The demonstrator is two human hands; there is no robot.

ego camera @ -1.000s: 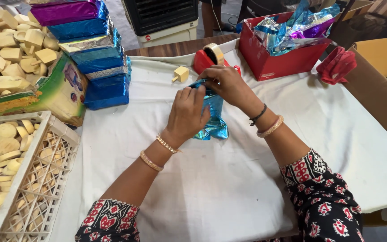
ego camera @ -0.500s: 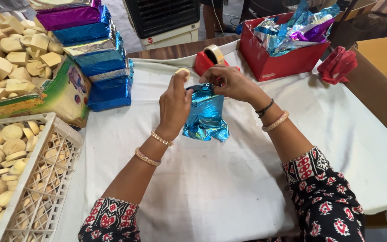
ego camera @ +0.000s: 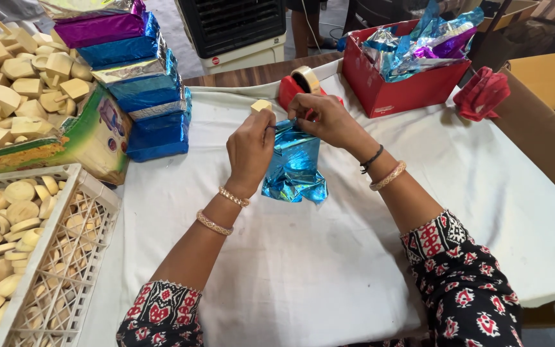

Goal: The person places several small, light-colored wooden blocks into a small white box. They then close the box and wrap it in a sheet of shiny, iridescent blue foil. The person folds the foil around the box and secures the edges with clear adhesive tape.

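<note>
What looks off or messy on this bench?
Little. The red cloth lies crumpled at the table edge, and foil scraps overflow the red box. A single tan block sits loose near both hands, which hold the blue foil packet.

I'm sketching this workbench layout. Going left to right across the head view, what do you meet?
White crate of pale discs → stack of foil-wrapped packs → left hand → blue foil wrapper → right hand → red box of foil sheets → red cloth → cardboard box.
</note>
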